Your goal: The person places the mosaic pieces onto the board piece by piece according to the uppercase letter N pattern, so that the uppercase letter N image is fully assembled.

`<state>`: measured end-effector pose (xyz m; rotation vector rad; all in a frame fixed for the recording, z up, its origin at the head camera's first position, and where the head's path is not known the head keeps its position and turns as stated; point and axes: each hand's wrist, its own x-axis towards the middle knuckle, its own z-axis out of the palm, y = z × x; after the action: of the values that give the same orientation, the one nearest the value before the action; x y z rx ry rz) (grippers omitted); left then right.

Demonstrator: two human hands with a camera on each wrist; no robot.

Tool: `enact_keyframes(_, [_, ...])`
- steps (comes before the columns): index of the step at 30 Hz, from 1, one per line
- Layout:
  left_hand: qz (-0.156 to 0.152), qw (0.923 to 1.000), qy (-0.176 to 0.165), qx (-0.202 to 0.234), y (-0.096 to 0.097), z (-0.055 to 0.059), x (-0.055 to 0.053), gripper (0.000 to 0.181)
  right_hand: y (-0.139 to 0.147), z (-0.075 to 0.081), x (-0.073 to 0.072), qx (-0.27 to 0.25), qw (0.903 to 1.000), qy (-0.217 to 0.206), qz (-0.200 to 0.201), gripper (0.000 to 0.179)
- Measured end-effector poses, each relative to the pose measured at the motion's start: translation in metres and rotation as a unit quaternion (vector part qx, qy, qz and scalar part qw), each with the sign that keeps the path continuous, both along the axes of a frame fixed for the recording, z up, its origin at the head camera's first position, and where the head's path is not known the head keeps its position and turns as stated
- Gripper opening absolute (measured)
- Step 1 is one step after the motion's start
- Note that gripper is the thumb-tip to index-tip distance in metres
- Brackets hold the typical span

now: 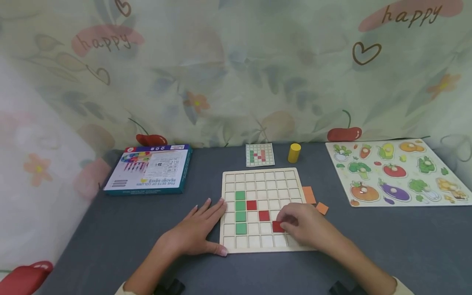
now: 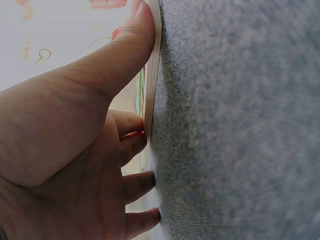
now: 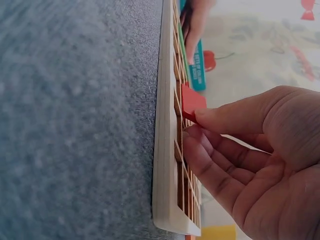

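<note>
the left hand (image 1: 197, 229) lies on the table (image 1: 206, 272) with fingers spread and nearly straight, gripping nothing, thumb and some fingertips touching the left edge of the wooden board (image 1: 254, 242). the right forearm slants in from the right; that hand (image 1: 307, 225) is curled, fingers nearly closed, pinching a tilted red tile (image 1: 278, 226) at the board's lower right squares.

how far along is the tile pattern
Done: four green tiles in a column, two red tiles stepping diagonally. In hand: a third red tile, pinched by the right hand. Remaining, judging by the card: probably an orange column; orange tiles lie beside the board, none visible on it.
</note>
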<state>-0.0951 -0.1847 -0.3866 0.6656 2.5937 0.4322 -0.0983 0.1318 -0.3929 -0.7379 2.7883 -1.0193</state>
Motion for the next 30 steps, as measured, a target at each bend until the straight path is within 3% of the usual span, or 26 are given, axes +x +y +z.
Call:
enact_keyframes(3, [0.002, 1.0, 0.0, 0.002, 0.0, 0.001, 0.001, 0.113, 0.0, 0.001, 0.0, 0.002, 0.9999, -0.002, 0.011, 0.019])
enact_keyframes(10, [0.003, 1.0, -0.005, 0.002, 0.001, 0.001, 0.001, 0.113, 0.003, -0.005, 0.001, 0.014, 0.9987, 0.042, 0.025, 0.014])
enact_keyframes(19, [0.002, 1.0, -0.005, 0.004, 0.0, 0.001, 0.001, 0.113, 0.009, -0.005, -0.002, 0.006, 0.9983, 0.051, 0.028, 0.016])
enact_keyframes(24, [-0.002, 1.0, -0.001, 0.003, 0.0, -0.001, 0.0, 0.112, 0.029, 0.009, -0.01, 0.019, 0.999, 0.041, -0.001, 0.015])
enact_keyframes(30, [-0.003, 1.0, 0.002, 0.003, -0.001, -0.002, 0.0, 0.112, 0.062, 0.017, -0.022, 0.111, 0.9916, 0.014, -0.064, 0.01])
